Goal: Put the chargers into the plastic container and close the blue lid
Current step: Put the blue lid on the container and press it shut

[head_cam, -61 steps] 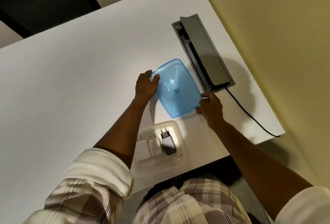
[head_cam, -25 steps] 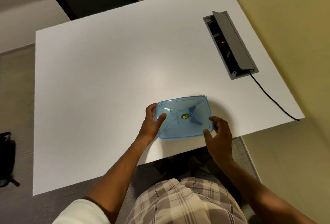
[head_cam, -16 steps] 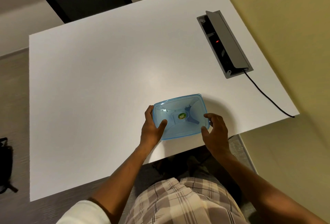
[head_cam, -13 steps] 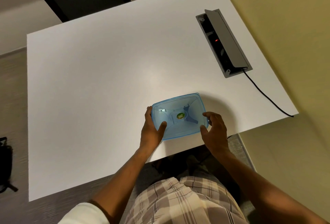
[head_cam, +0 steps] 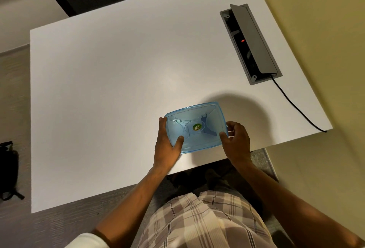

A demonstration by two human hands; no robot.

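1. White and nearly bare, the table (head_cam: 118, 89) fills the head view against a yellow wall; a grey socket box (head_cam: 250, 44) with its flap up sits at 1 o'clock, a black cable (head_cam: 296, 105) trailing from it over the edge toward 4 o'clock.

2. Near the table's front edge, at 5 o'clock, the blue lid (head_cam: 195, 127) now lies flat over the plastic container, which shows only faintly through it; moments ago the lid was held up, farther out on the table, with the container open beneath the arms.

3. No chargers are on the table; faint shapes show through the lid, too blurred to name, so they are judged to be inside.

4. The left hand (head_cam: 167, 145) clasps the lid's 9 o'clock end, thumb on top, its grip clamped on the rim.

5. The right hand (head_cam: 235, 139) sits at the 3 o'clock end, thumb touching the rim, fingers curled loosely and parted behind it.

6. Whether the lid is snapped shut cannot be told; pressing down along the rim likely remains.
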